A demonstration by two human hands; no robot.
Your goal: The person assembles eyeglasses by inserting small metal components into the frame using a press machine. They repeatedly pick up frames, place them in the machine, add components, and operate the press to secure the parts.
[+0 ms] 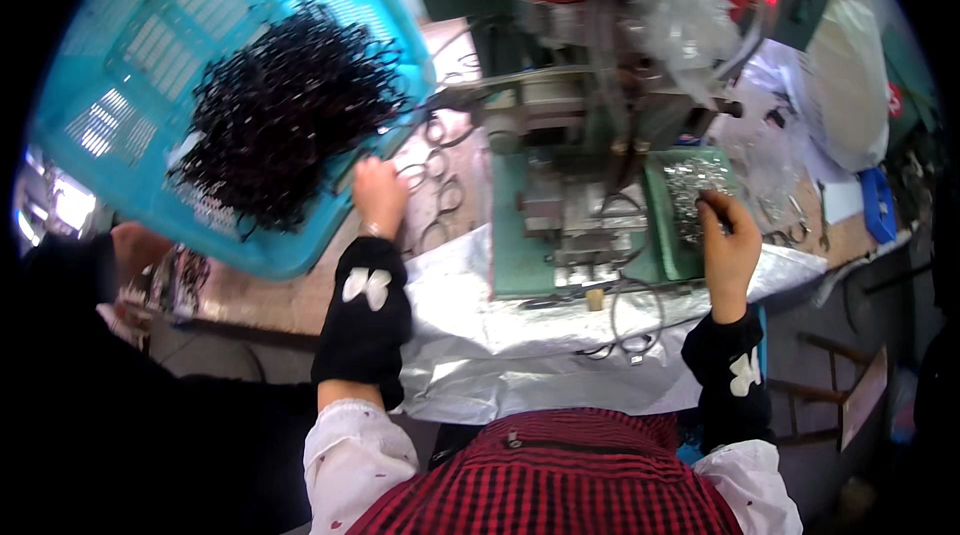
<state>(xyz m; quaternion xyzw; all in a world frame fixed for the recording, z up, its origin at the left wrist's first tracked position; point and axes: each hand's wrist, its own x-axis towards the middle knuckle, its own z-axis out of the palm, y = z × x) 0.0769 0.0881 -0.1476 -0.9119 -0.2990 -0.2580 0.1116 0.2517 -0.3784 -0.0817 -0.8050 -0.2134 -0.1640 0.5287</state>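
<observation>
My left hand is closed beside the near right rim of a blue plastic basket. What its fingers hold, if anything, I cannot make out. Heaped in the basket are many thin, dark, curved pieces. Over a green tray on the right, my right hand has its thumb and fingertips pinched together. Anything between them is too small to name. Small shiny metal parts fill the tray. Between my hands stands a bench machine with a metal fixture on a green base.
Dark ring-shaped pieces lie between basket and machine. Silvery sheeting covers the table's front edge. A clear plastic bag and a blue box sit at right. Another person's hand is at far left; a wooden stool stands lower right.
</observation>
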